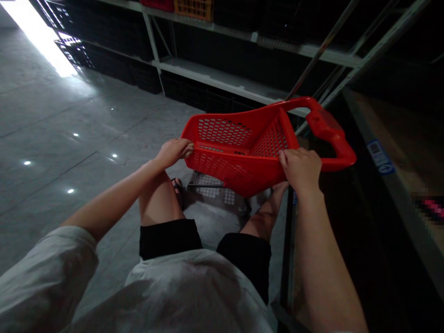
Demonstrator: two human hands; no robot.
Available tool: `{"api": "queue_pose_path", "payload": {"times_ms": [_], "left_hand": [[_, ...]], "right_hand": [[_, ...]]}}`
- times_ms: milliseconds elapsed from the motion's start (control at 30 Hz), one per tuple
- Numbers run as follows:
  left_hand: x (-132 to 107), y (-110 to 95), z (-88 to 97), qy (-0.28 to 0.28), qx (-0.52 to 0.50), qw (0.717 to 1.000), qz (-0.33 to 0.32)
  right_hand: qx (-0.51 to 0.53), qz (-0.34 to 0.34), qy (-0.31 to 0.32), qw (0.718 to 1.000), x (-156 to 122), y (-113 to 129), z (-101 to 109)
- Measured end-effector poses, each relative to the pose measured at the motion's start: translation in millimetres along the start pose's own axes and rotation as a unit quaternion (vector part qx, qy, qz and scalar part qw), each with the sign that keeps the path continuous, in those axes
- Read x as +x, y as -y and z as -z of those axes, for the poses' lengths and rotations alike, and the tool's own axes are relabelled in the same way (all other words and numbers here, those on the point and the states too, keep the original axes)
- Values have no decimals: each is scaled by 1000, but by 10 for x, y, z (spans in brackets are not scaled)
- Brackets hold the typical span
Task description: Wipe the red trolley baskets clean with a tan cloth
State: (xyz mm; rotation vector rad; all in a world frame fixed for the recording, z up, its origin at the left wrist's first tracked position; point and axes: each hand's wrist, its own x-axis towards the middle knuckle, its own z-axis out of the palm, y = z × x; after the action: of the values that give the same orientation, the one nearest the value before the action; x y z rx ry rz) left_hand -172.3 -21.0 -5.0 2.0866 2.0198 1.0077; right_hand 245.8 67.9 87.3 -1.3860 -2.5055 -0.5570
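Observation:
A red plastic shopping cart (243, 162) with perforated basket walls stands across in front of me, between my knees and the shelving. My left hand (175, 151) is closed over the rim at the cart's narrow left end. Near the handle end, my right hand (301, 167) grips the basket's near rim, fingers wrapped over it. The looped red handle (326, 125) extends to the right beyond my right hand. Inside, the visible part of the basket shows only its slotted walls and floor. Beneath it, part of a dark metal frame (208, 186) shows.
Metal shelving (222, 81) with dark crates runs along the back. An orange crate (194, 8) sits on an upper shelf. A thin pole (319, 53) leans behind the handle. To the right is a dark-edged wooden structure with a blue label (380, 157). Grey floor (86, 152) stretches left.

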Motion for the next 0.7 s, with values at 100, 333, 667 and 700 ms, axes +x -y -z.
{"api": "queue_pose_path", "payload": {"times_ms": [100, 333, 667, 700], "left_hand": [[35, -447, -349, -128, -53, 987, 85], [-133, -1100, -1289, -163, -60, 985, 1], [-467, -506, -1722, -290, -58, 936, 189], [-418, -613, -1763, -326, -82, 912, 236]], "right_hand": [[17, 31, 4, 999, -15, 336, -43], [79, 78, 32, 993, 53, 1056, -141], [79, 35, -8, 996, 96, 1227, -328], [81, 34, -11, 996, 108, 1242, -337]]}}
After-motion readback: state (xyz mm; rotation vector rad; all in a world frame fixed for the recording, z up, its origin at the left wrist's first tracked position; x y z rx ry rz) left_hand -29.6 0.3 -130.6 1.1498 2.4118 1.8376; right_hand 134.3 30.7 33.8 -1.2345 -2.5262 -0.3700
